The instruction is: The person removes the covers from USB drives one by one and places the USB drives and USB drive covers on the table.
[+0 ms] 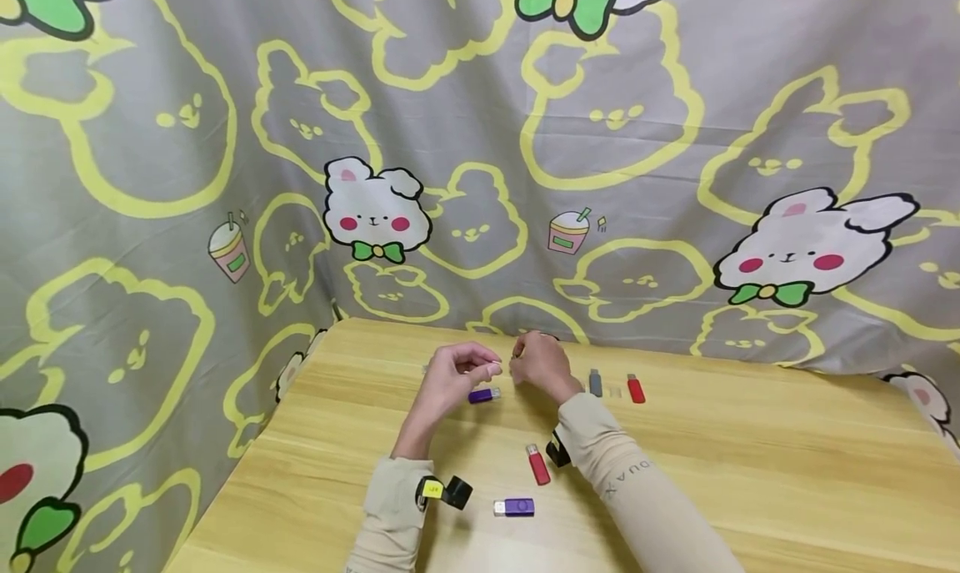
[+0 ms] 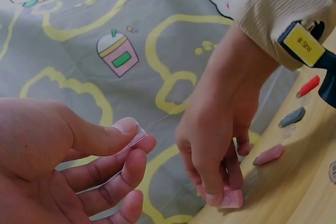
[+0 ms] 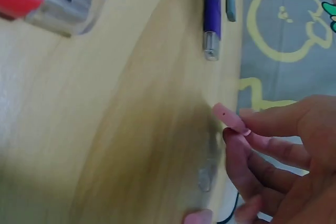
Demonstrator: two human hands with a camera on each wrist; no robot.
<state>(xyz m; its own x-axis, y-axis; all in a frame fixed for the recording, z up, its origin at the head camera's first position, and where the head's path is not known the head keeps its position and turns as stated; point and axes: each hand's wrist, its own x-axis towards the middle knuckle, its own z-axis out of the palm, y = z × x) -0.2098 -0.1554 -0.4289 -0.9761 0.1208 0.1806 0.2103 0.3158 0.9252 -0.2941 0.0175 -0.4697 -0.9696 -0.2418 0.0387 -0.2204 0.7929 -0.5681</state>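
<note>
Left hand [image 1: 453, 371] pinches clear piece [image 2: 138, 136], right hand [image 1: 542, 360] pinches pink stick [image 3: 228, 117]; both near far edge

Clock as in the head view, centred on the hands, 12 away from the person. Left fingers: thumb and fingertip gripping the clear piece. Right fingers: closed on the pink stick, low by the surface [image 1: 765, 448]; contact with wood, cannot tell. Far edge just past the hands at 12, curtain [image 1: 480, 139] rising behind, so tight there. Left edge slants, about 9:30 to 8. Purple stick [image 1: 482, 395] near, at 7. Red stick [image 1: 538, 466] at 5, other purple stick [image 1: 516, 507] at 6. Grey stick [image 1: 596, 384] at 3, second red stick [image 1: 636, 389] beyond it. Widest room between 3 and 4, past right sleeve [image 1: 652, 490]; narrower strip at 8.
</note>
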